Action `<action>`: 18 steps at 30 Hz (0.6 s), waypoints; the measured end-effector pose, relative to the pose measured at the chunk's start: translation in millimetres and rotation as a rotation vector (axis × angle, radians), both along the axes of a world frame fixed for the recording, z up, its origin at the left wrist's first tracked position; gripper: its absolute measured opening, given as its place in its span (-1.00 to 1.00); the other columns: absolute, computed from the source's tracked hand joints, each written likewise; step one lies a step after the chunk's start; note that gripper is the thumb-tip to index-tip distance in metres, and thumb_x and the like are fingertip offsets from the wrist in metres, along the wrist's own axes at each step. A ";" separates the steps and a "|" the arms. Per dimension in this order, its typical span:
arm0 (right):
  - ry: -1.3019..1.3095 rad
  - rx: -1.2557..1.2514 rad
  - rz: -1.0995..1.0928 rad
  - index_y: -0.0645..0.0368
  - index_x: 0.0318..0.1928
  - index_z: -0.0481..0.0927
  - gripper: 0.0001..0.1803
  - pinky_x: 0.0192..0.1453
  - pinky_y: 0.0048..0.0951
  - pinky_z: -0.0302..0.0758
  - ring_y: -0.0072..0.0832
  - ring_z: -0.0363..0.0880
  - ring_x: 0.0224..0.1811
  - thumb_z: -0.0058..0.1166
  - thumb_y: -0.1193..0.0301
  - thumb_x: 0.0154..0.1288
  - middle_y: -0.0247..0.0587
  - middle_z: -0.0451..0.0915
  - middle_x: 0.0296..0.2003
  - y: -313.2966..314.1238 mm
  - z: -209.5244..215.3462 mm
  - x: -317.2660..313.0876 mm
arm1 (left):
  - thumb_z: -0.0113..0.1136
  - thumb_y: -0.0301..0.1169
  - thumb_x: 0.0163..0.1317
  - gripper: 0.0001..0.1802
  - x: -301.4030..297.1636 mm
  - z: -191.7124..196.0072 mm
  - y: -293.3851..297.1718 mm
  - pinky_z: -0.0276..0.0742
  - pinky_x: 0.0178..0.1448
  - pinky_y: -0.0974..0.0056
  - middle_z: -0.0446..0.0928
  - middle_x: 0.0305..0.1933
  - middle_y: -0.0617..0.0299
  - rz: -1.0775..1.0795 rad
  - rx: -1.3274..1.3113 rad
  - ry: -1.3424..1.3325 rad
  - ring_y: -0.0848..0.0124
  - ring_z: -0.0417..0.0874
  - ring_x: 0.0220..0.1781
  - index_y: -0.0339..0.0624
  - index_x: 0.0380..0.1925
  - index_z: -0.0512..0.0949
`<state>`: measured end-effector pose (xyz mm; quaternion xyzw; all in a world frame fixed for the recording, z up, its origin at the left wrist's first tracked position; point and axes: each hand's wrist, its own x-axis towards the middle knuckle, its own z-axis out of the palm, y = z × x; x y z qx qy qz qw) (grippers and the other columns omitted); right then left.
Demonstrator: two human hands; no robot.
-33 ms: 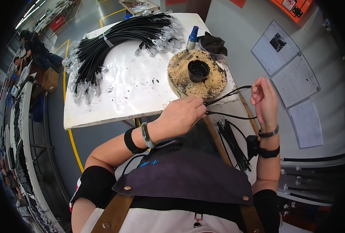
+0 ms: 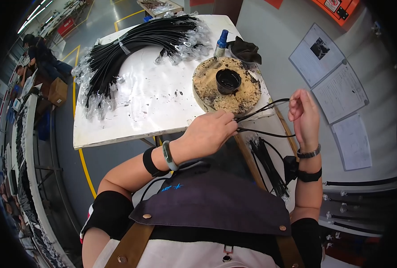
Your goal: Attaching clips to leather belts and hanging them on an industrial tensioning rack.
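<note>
My left hand (image 2: 212, 129) is closed on a few thin black cables (image 2: 263, 108) just in front of the white table's (image 2: 136, 111) near edge. The cables loop to the right, where my right hand (image 2: 303, 114) pinches their other ends, fingers curled, raised beside the table's right corner. A second strand runs below, from my left hand toward my right wrist. Just beyond my left hand lies a round tray of tan powdery material (image 2: 247, 96) with a black cup (image 2: 228, 81) in its middle.
A large bundle of black cables with clear bagged ends (image 2: 131, 49) covers the table's far side. A blue-capped bottle (image 2: 222, 42) and dark cloth (image 2: 245, 49) stand behind the tray. More black cables (image 2: 267, 163) hang below. Papers (image 2: 337, 89) at right; people (image 2: 40, 56) far left.
</note>
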<state>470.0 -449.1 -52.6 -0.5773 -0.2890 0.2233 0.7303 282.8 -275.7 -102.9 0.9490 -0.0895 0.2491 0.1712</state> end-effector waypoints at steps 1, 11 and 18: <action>0.002 0.000 0.000 0.17 -0.34 0.40 -0.71 -0.55 -0.69 0.33 -0.74 0.30 -0.56 -0.27 0.25 0.43 -0.39 0.39 -0.52 -0.8 -1.2 0.5 | 0.12 -0.36 0.10 -0.83 0.5 -0.1 -0.4 0.40 -0.34 0.25 0.30 -0.43 0.20 0.000 0.000 0.002 0.28 0.42 -0.35 -0.16 -0.52 0.36; 0.029 0.002 0.001 0.17 -0.34 0.41 -0.71 -0.56 -0.69 0.34 -0.73 0.30 -0.56 -0.27 0.26 0.43 -0.39 0.40 -0.52 0.2 -10.1 2.1 | 0.13 -0.36 0.10 -0.84 2.6 -2.2 -2.1 0.40 -0.33 0.26 0.30 -0.43 0.21 -0.005 -0.010 0.001 0.29 0.42 -0.34 -0.16 -0.51 0.38; 0.032 -0.005 0.012 0.17 -0.34 0.41 -0.71 -0.57 -0.69 0.35 -0.73 0.31 -0.56 -0.25 0.25 0.43 -0.39 0.40 -0.53 1.5 -15.8 4.2 | 0.13 -0.36 0.10 -0.84 2.6 -4.0 -2.3 0.41 -0.35 0.26 0.30 -0.43 0.22 0.002 -0.002 0.013 0.29 0.43 -0.33 -0.15 -0.51 0.38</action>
